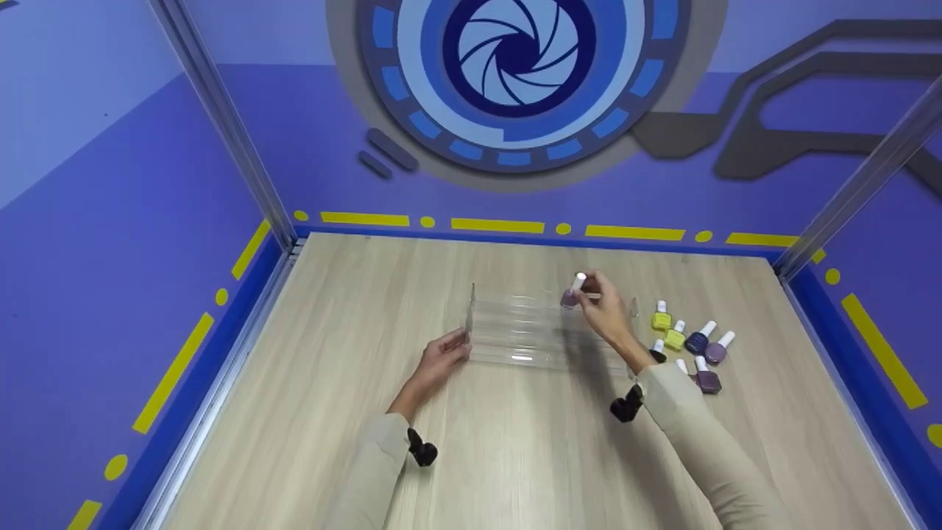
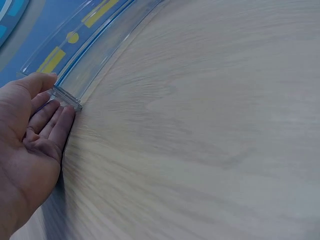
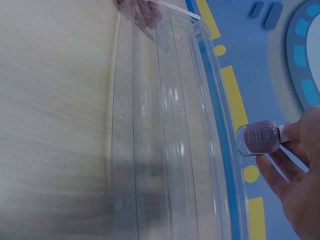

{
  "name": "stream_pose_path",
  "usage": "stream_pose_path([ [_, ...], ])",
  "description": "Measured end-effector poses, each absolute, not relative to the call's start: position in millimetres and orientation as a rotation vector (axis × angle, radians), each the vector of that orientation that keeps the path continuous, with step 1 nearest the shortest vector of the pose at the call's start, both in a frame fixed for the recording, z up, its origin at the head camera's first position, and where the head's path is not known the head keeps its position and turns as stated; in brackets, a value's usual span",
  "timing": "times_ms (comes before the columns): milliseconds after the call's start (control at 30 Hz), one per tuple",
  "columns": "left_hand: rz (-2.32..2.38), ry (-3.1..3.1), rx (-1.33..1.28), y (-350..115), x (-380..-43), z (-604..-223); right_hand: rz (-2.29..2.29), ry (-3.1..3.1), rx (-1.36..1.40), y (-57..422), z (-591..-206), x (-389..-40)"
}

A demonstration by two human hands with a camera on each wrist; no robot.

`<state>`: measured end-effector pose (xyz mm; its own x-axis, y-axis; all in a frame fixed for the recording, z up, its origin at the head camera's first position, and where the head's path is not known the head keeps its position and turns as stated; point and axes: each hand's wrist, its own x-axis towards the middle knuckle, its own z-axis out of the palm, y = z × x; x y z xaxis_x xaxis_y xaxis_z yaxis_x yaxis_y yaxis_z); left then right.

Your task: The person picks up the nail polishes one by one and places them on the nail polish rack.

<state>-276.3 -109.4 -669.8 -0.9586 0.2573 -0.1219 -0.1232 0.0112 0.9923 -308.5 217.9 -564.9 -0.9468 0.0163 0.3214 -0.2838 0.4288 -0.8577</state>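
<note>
A clear tiered plastic rack [image 1: 522, 331] stands on the table. My left hand [image 1: 444, 359] grips its left end; in the left wrist view the thumb [image 2: 40, 82] lies over the end panel and the fingers sit behind it. My right hand [image 1: 607, 313] pinches a mauve nail polish bottle [image 1: 569, 298] by its white cap, over the rack's back tier. In the right wrist view that bottle [image 3: 260, 138] is tilted on its side, its base close to the rack's rear edge. The tiers of the rack [image 3: 150, 130] hold no bottles in the part that shows.
Right of the rack are several more nail polish bottles: yellow ones [image 1: 661, 318], a dark blue one [image 1: 697, 340], a mauve one [image 1: 717, 351] and a dark purple one [image 1: 709, 379]. The right sleeve partly covers some. Purple walls [image 1: 500, 199] border the wooden table [image 1: 353, 294].
</note>
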Motion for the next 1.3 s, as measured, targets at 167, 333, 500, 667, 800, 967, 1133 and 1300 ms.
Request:
stream_pose_path([
  [167, 2.034, 2.046, 0.116, -122, -272, -671, 1.559, -2.393, 0.321, 197, -567, -311],
  [333, 2.041, 2.026, 0.120, -125, -268, -672, 1.593, -2.366, 0.328, 182, -568, -313],
  [500, 2.031, 2.029, 0.112, -115, -269, -670, 1.638, -2.351, 0.344, 175, -568, -317],
  [667, 2.022, 2.048, 0.122, -110, -273, -670, 1.575, -2.391, 0.358, 168, -565, -323],
  [800, 2.014, 2.063, 0.123, -110, -273, -671, 1.487, -2.451, 0.331, 159, -565, -326],
  [967, 2.025, 2.014, 0.125, -111, -271, -673, 1.549, -2.419, 0.385, 147, -571, -327],
  [1133, 2.009, 2.062, 0.134, -110, -272, -671, 1.572, -2.414, 0.426, 137, -573, -330],
  [1300, 2.017, 2.049, 0.133, -106, -275, -669, 1.576, -2.428, 0.427, 131, -571, -333],
])
